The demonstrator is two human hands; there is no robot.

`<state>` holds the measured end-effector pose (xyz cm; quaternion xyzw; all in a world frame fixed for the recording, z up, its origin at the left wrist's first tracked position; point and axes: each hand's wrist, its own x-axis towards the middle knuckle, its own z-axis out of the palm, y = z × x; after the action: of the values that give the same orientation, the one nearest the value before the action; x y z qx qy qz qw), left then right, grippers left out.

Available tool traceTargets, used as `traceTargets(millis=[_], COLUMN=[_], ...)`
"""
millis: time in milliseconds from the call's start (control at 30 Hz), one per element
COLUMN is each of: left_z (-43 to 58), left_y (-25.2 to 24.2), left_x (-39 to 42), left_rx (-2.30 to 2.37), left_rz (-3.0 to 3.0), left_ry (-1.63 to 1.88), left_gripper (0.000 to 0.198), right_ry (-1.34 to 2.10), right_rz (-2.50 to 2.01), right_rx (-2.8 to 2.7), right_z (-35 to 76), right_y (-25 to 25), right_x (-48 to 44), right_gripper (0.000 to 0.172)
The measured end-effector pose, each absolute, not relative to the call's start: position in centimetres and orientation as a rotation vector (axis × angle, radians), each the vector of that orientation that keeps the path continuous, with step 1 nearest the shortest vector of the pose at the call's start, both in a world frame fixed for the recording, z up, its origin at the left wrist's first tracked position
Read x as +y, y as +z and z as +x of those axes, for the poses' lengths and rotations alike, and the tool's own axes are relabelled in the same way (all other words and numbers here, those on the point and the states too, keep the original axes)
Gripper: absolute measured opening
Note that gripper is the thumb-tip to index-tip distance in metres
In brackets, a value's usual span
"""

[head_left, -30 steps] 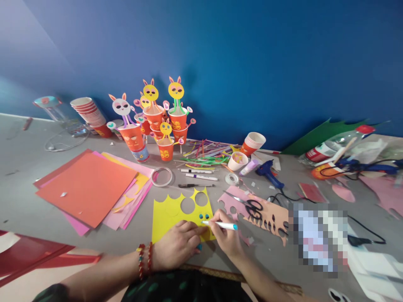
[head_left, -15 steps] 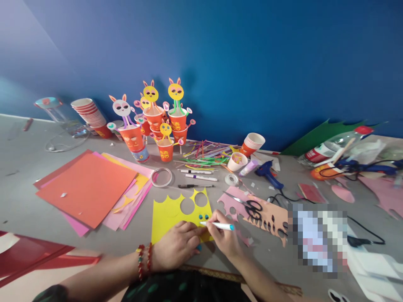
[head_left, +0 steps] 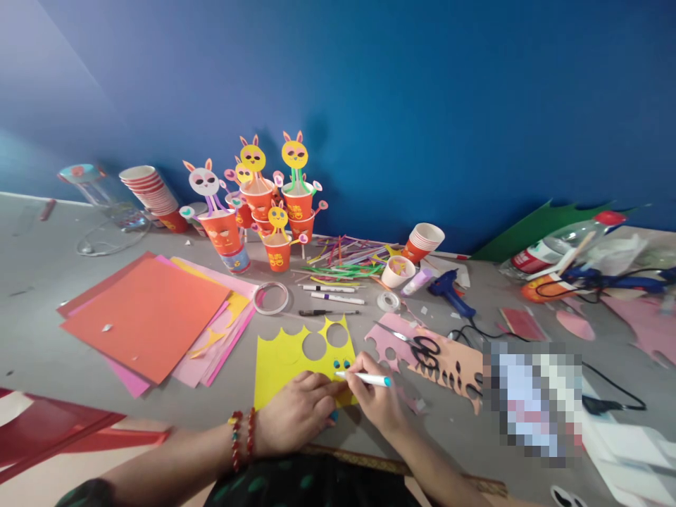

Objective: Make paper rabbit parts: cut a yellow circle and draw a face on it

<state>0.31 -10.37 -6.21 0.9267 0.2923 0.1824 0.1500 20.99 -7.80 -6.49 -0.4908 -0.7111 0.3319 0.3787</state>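
My right hand is closed on a white marker with a blue end. The marker's tip touches the yellow paper, just below two small blue eye shapes. Round holes and scalloped cuts run along the paper's upper edge. My left hand, with red bead bracelets at the wrist, rests on the paper's lower part. Its fingers are bent, and a small blue thing, perhaps a cap, shows by them; whether they grip it is unclear.
Red cups with bunny figures stand at the back. Coloured sheets lie at left. Scissors rest on cut paper at right, below a blue glue gun. Pens and a tape ring lie beyond the yellow paper.
The marker in my right hand has shifted very slightly. My left hand stays in place on the paper.
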Motion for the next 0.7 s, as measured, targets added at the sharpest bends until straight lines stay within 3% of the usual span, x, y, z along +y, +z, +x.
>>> traceTargets(millis=[700], left_z=[0.2], left_y=[-6.8], left_x=[-10.5], left_rx=[0.859], left_rz=[2.655], left_ry=[0.461], left_gripper=[0.017], right_ry=[1.089], right_rz=[-1.282], right_rx=[-1.384], right_z=[21.9], right_y=[-5.3], right_x=[-7.7], right_gripper=[0.016])
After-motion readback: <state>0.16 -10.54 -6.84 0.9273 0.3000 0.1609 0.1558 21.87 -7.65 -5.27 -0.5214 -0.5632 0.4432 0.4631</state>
